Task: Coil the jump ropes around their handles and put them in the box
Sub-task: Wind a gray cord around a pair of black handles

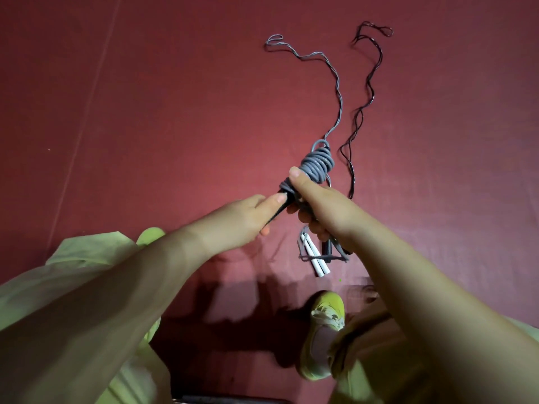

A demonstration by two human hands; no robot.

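Above a red floor (pixel 175 112), the right hand (pixel 318 205) grips a grey jump rope (pixel 318 164) half-coiled around its dark handles, while the left hand (pixel 248 220) pinches the handle end. Beside it, a black rope (pixel 370 91) trails loose; white handles (pixel 313 258) lie below.

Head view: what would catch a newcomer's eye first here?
Dead centre, the right hand grips a bundle of grey rope wound round dark handles, while the left hand pinches its lower end. The rope's loose tail snakes away over the red floor, beside an uncoiled black rope. Two white handles lie below the hands.
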